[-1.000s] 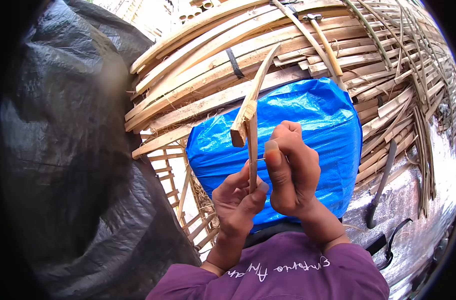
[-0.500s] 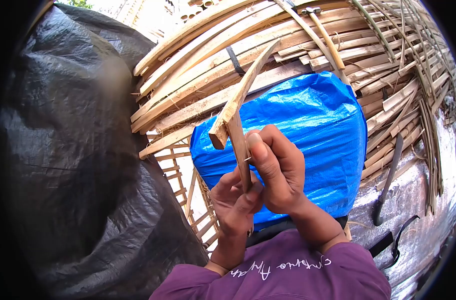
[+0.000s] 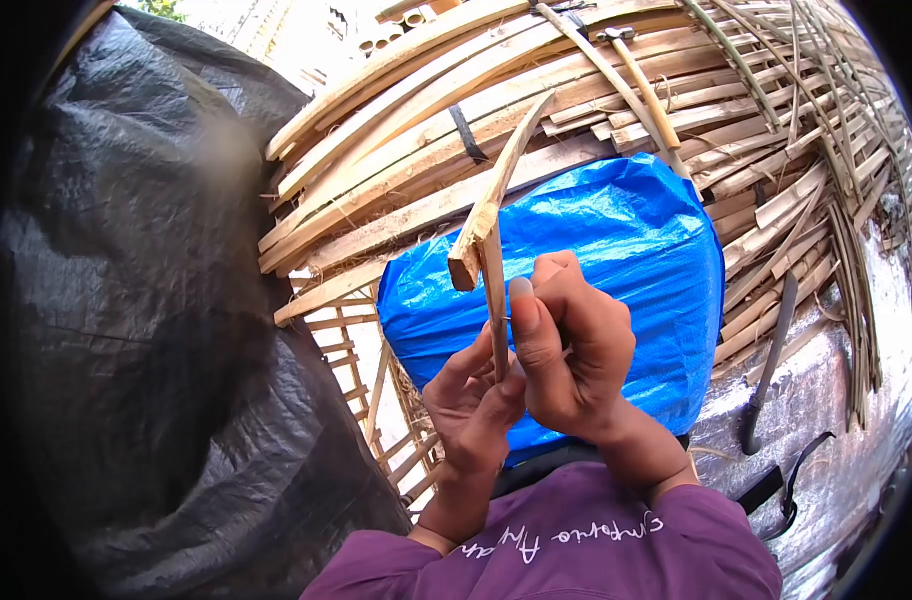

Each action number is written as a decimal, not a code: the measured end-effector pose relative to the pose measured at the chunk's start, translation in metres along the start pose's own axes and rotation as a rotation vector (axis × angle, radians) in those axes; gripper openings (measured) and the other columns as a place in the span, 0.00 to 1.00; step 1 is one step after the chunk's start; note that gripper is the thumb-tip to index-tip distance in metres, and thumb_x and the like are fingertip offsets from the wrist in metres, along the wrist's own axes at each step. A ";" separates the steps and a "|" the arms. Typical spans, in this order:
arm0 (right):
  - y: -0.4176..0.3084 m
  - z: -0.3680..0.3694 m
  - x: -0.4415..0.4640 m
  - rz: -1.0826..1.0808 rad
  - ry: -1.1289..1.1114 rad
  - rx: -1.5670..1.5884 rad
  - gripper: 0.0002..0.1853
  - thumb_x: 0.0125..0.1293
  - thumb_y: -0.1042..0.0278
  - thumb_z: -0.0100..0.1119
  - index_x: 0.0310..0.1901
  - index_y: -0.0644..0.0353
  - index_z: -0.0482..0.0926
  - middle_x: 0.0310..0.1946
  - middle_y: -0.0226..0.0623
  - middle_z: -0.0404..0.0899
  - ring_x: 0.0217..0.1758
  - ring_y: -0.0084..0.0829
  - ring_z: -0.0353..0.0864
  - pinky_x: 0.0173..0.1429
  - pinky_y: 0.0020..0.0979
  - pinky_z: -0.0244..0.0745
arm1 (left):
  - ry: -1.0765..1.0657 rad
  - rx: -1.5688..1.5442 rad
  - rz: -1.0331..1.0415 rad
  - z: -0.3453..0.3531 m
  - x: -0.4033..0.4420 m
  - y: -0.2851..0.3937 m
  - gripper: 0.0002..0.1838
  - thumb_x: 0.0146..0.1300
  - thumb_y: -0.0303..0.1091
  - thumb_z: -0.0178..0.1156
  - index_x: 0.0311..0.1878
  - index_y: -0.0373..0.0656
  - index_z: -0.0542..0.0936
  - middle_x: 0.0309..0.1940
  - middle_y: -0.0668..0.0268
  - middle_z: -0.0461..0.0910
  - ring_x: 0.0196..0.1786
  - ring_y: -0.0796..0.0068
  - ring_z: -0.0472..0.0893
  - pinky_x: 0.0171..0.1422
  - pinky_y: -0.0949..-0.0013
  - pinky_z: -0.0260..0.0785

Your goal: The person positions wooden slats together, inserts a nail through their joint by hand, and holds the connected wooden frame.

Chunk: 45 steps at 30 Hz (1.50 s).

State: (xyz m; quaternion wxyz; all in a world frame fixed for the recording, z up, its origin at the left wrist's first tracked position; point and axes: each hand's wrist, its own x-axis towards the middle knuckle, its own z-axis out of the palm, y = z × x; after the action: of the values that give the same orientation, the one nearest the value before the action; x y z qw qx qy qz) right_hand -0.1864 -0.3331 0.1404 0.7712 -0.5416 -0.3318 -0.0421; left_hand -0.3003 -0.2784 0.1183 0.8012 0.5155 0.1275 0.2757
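My left hand (image 3: 468,410) pinches the lower end of a wooden piece (image 3: 495,290), which stands up in front of me. At its top the piece meets a longer, slightly curved wooden strip (image 3: 504,180) at an angle; the strip slants up and away. My right hand (image 3: 576,350) is closed, thumb against curled fingers, just right of the upright piece. Between the thumb and the wood shows the tip of a thin nail (image 3: 507,318), most of it hidden by the fingers. Beneath both hands lies a blue plastic tarp (image 3: 626,260) over my lap.
Split bamboo and wood strips (image 3: 396,180) spread across the far side. A hammer (image 3: 644,90) rests on them. To the left hangs a dark tarp (image 3: 156,300). A dark curved blade (image 3: 771,370) and a black strap (image 3: 796,490) lie on the silvery sheet (image 3: 826,400) at right.
The joined wood has shifted slightly right and turned, so the upright piece appears more edge-on. My right hand has moved a little right and down, still pinching.
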 end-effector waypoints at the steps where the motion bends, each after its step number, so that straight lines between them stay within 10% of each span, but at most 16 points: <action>1: 0.000 -0.001 -0.001 0.002 -0.001 0.003 0.10 0.61 0.76 0.59 0.23 0.59 0.72 0.16 0.30 0.64 0.16 0.30 0.58 0.31 0.31 0.56 | -0.015 -0.024 0.029 -0.001 0.000 -0.002 0.25 0.62 0.22 0.60 0.63 0.39 0.71 0.36 0.63 0.80 0.30 0.85 0.74 0.27 0.82 0.61; 9: 0.002 -0.003 -0.002 -0.140 0.067 -0.109 0.10 0.57 0.81 0.59 0.21 0.59 0.71 0.14 0.30 0.64 0.14 0.30 0.60 0.28 0.33 0.55 | 0.085 0.100 0.084 0.013 0.001 -0.005 0.22 0.61 0.31 0.64 0.59 0.45 0.76 0.55 0.58 0.78 0.31 0.90 0.76 0.29 0.85 0.62; 15: 0.004 -0.008 0.010 0.027 0.031 -0.002 0.11 0.61 0.78 0.58 0.22 0.58 0.71 0.13 0.29 0.64 0.14 0.27 0.58 0.30 0.30 0.57 | 0.029 0.062 -0.022 0.012 0.002 0.002 0.25 0.61 0.19 0.60 0.63 0.38 0.71 0.32 0.66 0.79 0.25 0.87 0.71 0.25 0.82 0.59; 27: 0.015 -0.011 0.002 -0.142 0.012 0.003 0.12 0.65 0.76 0.55 0.23 0.60 0.69 0.14 0.27 0.64 0.15 0.21 0.59 0.29 0.27 0.57 | -0.079 -0.037 0.022 0.009 0.003 -0.006 0.25 0.62 0.16 0.58 0.64 0.36 0.70 0.48 0.59 0.80 0.34 0.87 0.76 0.30 0.85 0.63; 29: 0.001 -0.010 0.000 0.227 0.083 0.221 0.13 0.68 0.75 0.53 0.24 0.61 0.69 0.15 0.26 0.65 0.16 0.16 0.59 0.25 0.24 0.56 | -0.091 -0.064 0.022 0.009 0.003 -0.006 0.26 0.62 0.16 0.58 0.64 0.36 0.69 0.49 0.58 0.80 0.35 0.87 0.77 0.31 0.84 0.63; 33: -0.016 -0.010 0.010 0.254 0.098 0.095 0.12 0.69 0.76 0.51 0.24 0.61 0.69 0.14 0.27 0.66 0.16 0.15 0.57 0.25 0.24 0.57 | -0.095 -0.081 0.014 0.014 0.002 -0.005 0.25 0.62 0.15 0.58 0.64 0.34 0.69 0.52 0.56 0.79 0.41 0.84 0.79 0.35 0.83 0.69; 38: 0.002 -0.017 -0.007 -0.122 0.112 -0.118 0.11 0.68 0.76 0.50 0.25 0.60 0.69 0.13 0.25 0.63 0.18 0.18 0.55 0.38 0.30 0.60 | -0.073 -0.083 0.049 0.023 0.005 -0.010 0.25 0.61 0.15 0.58 0.63 0.33 0.70 0.54 0.54 0.77 0.51 0.76 0.79 0.48 0.78 0.74; 45: -0.010 -0.017 -0.021 0.346 0.294 0.140 0.14 0.71 0.63 0.47 0.30 0.63 0.70 0.25 0.29 0.73 0.25 0.15 0.67 0.41 0.23 0.69 | -0.141 0.020 0.060 0.024 0.003 -0.018 0.25 0.60 0.14 0.58 0.62 0.33 0.70 0.53 0.52 0.78 0.53 0.73 0.79 0.51 0.75 0.75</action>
State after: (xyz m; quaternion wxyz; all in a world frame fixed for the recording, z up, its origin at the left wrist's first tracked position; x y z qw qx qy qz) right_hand -0.1988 -0.3581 0.1338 0.8425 -0.5239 -0.1202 0.0356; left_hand -0.2802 -0.3008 0.1125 0.7946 0.5450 0.0581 0.2612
